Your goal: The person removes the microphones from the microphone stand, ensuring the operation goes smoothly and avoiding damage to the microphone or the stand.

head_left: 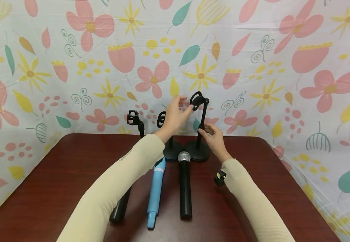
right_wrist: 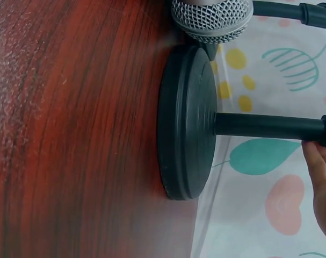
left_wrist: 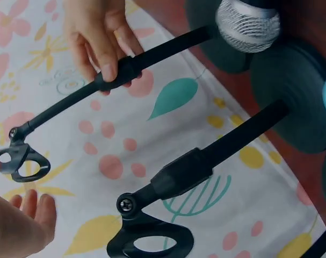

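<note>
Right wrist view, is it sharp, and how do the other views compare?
Right wrist view: the stand base is crisp, the near table softly blurred. Left wrist view: dim, and the mic clip close up is soft. Head view: bright, even light.

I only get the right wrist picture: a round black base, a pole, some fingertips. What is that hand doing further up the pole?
Observer: The right hand pinches the stand midway up its pole.
Visitor: And the other hand?
Observer: The left hand touches the clip at the stand's top.
Visitor: Anything else nearby?
Observer: A blue microphone lies beside the black microphone.
</note>
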